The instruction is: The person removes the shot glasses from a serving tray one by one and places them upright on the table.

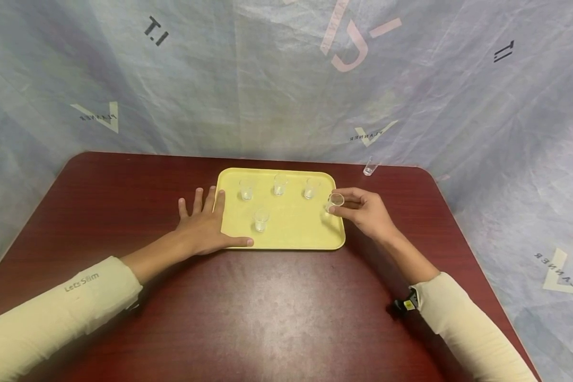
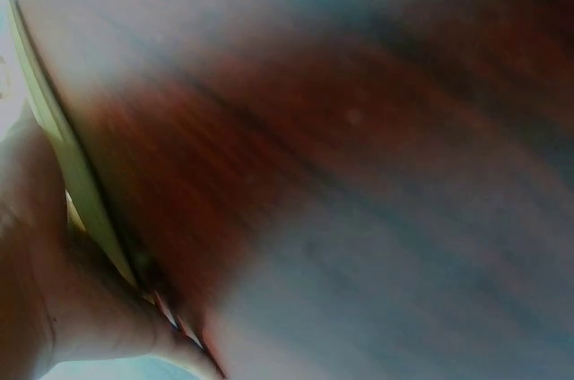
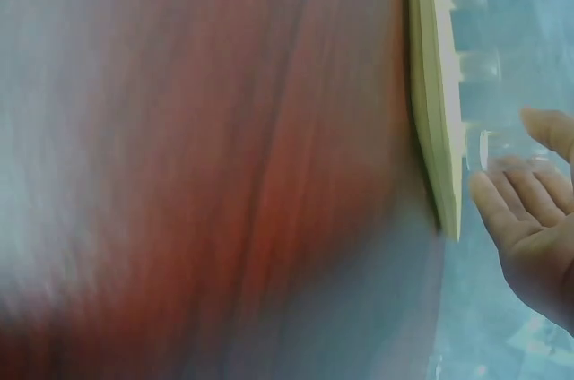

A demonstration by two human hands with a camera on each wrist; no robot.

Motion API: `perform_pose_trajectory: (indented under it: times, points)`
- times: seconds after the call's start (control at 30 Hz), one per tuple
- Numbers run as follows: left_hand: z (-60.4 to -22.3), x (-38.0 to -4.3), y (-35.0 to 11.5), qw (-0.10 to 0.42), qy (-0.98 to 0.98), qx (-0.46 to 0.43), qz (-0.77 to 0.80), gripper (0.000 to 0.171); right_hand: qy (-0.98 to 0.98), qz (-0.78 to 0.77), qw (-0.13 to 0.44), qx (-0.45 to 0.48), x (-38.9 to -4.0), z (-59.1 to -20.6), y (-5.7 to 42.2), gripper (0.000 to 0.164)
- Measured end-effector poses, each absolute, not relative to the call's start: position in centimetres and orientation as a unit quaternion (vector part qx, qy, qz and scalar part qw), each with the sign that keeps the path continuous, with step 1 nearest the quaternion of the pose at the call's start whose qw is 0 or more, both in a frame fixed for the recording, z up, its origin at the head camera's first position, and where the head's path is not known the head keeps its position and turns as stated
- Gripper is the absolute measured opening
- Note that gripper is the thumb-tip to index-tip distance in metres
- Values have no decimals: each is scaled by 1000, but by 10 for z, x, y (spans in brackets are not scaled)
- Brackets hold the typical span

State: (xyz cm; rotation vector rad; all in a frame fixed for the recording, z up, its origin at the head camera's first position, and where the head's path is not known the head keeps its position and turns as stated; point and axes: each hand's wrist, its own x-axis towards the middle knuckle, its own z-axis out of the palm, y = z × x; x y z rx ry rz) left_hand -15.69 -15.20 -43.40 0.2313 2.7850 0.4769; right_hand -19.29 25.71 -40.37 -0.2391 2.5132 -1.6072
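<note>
A yellow tray (image 1: 296,233) lies on the dark red table. My left hand (image 1: 202,225), fingers spread and straight, rests at the tray's left edge, its thumb along the near rim. In the left wrist view this hand (image 2: 54,299) touches the tray's side (image 2: 81,183). Over the tray's right side, my right hand (image 1: 367,212) pinches a small clear glass (image 1: 335,201) between thumb and fingers. The right wrist view shows that hand (image 3: 529,219) around the glass (image 3: 498,149). On the tray stand more clear glasses: three in the back row, including one (image 1: 279,185), and one nearer (image 1: 260,222).
Another clear glass (image 1: 369,168) stands on the table behind the tray, at the right near the back edge. A grey printed sheet (image 1: 277,79) hangs behind and around the table (image 1: 277,307). A black band (image 1: 406,304) sits at the right sleeve's cuff.
</note>
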Motion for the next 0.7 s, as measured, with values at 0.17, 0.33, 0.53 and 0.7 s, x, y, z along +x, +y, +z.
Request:
perform_pose_trajectory:
  times: [0.17,0.33,0.53,0.7]
  points:
    - [-435,-156,-152,154,971,80,166,166,841,-534,55,-60,-199,-401,272,50]
    - [-435,-156,-152,154,971,79,164,166,847,-529,37,-48,-204,-396,285,52]
    - [-433,-157,-152,155,971,80,163,165,846,-532,19,-25,-210,-396,302,56]
    - [-432,-157,-151,155,971,80,161,165,843,-538,9,1,-217,-402,316,57]
